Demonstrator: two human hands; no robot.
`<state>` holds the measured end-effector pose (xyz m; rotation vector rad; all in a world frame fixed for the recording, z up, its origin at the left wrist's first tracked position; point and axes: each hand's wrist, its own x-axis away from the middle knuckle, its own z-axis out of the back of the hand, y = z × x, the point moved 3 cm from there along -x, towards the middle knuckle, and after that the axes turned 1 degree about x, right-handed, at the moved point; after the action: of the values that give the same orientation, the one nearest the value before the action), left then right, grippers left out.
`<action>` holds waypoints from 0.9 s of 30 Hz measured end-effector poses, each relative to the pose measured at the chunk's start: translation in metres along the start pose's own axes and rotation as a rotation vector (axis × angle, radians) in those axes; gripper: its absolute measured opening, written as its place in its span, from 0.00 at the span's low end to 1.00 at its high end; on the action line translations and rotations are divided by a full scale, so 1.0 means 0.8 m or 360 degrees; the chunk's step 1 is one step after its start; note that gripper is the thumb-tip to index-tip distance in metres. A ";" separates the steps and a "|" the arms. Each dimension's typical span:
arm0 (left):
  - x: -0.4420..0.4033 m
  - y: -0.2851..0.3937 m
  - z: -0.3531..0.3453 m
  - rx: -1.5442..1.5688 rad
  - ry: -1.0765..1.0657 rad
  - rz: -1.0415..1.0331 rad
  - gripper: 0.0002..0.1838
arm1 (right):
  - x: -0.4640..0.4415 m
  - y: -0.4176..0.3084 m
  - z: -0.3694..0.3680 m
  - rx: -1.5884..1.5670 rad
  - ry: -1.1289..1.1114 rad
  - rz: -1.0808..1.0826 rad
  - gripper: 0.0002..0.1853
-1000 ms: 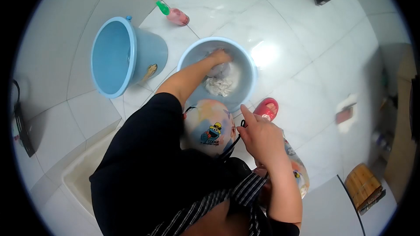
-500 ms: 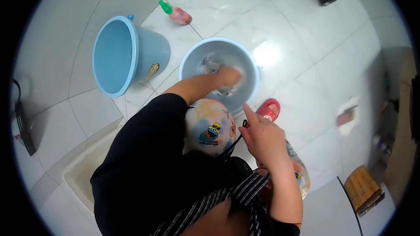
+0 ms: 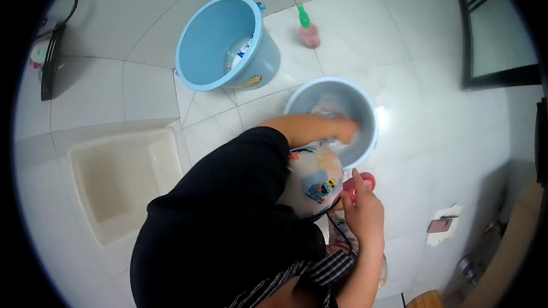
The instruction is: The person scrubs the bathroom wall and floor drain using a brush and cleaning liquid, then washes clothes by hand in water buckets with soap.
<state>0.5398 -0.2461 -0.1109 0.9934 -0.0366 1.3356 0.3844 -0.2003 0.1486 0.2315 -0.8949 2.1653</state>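
Observation:
A pale blue basin [image 3: 370, 100] on the floor holds water and a light, whitish cloth [image 3: 328, 107]. My left hand [image 3: 345, 130] reaches down into it, fingers curled in against the wet cloth; motion and water blur the fingertips. Outside the basin, my right hand [image 3: 365, 212] hovers over my right leg, index finger stretched out and thumb apart, seemingly holding nothing. A thin black cord [image 3: 337, 225] runs close beside that hand; whether they touch I cannot tell. My knee, in cartoon-print trousers [image 3: 308, 185], rises between my arms, against the near side of the basin.
Behind the basin to the left stands a blue bucket [image 3: 268, 60] with a blue-and-white item inside. A pink bottle with a green top [image 3: 310, 35] is on the tiles. A white tub [image 3: 123, 194] lies left, a pink slipper [image 3: 365, 181] under me, a phone-like object [image 3: 439, 226] right.
My view has swung left, so the basin and bucket appear farther right and more of the white tub shows. My left hand stays in the basin, and my right hand remains near my leg.

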 end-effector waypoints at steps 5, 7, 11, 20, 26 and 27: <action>0.101 0.018 0.049 -0.0132 -0.0010 0.0019 0.35 | 0.002 0.005 0.014 0.0017 0.0010 -0.0032 0.27; 0.099 -0.001 0.039 -0.0106 0.0015 0.0172 0.37 | 0.002 0.007 0.015 0.0021 0.0003 -0.0043 0.27; 0.044 -0.028 0.001 -0.0242 0.0002 0.0433 0.32 | 0.005 0.010 0.015 0.0011 -0.0027 -0.0062 0.27; -0.076 -0.101 0.015 0.0039 0.0475 0.0429 0.25 | 0.000 0.012 0.013 0.0033 -0.0024 -0.0154 0.26; 0.036 -0.050 0.075 0.0825 0.0714 0.0070 0.20 | 0.002 0.010 0.020 -0.0018 -0.0051 -0.0088 0.26; 0.058 -0.034 0.086 0.0677 0.0645 -0.0240 0.20 | 0.002 0.010 0.019 -0.0005 -0.0061 -0.0084 0.26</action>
<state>0.6106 -0.2494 -0.0591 1.0324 0.6402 1.4104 0.3756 -0.2137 0.1563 0.2926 -0.9039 2.1171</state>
